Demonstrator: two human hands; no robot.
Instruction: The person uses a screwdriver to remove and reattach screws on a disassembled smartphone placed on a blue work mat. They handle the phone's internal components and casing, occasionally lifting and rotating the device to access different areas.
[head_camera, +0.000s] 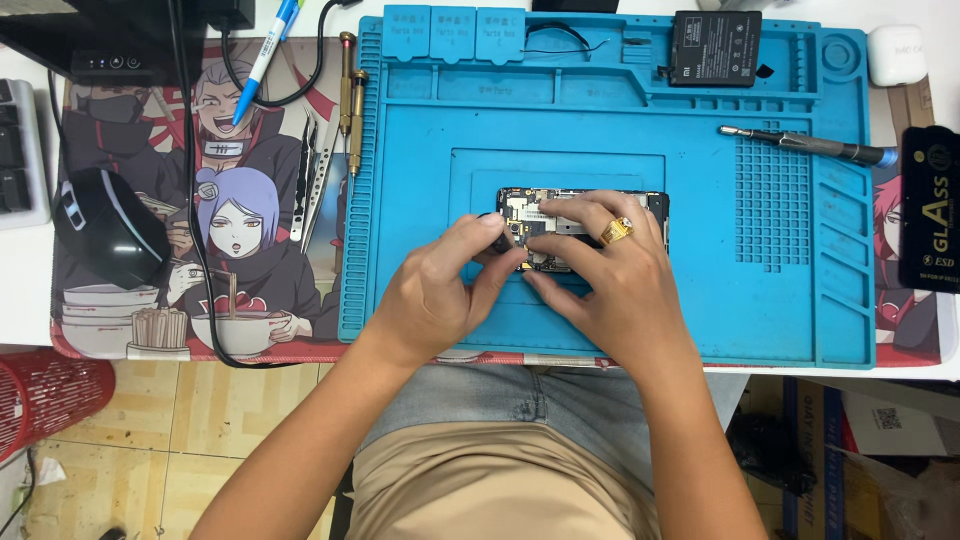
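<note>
I observe my left hand (432, 300) and right hand (610, 285) meeting over the opened black smartphone with exposed circuit board (560, 215), which lies flat near the middle of the blue silicone repair mat (420, 110) on the white worktop (25, 290). The left grip is pinched together on a small dark part (497, 241) at the phone's left end. The right grip rests on the board with fingers pressed down, a gold ring (616, 231) on one finger; whether it clamps anything I cannot tell. Beyond the right grip lie a black rectangular battery (714, 48) and a slim metal screwdriver (805, 146). Left of the left grip lie brass-handled screwdrivers (351, 100) and tweezers (312, 180).
</note>
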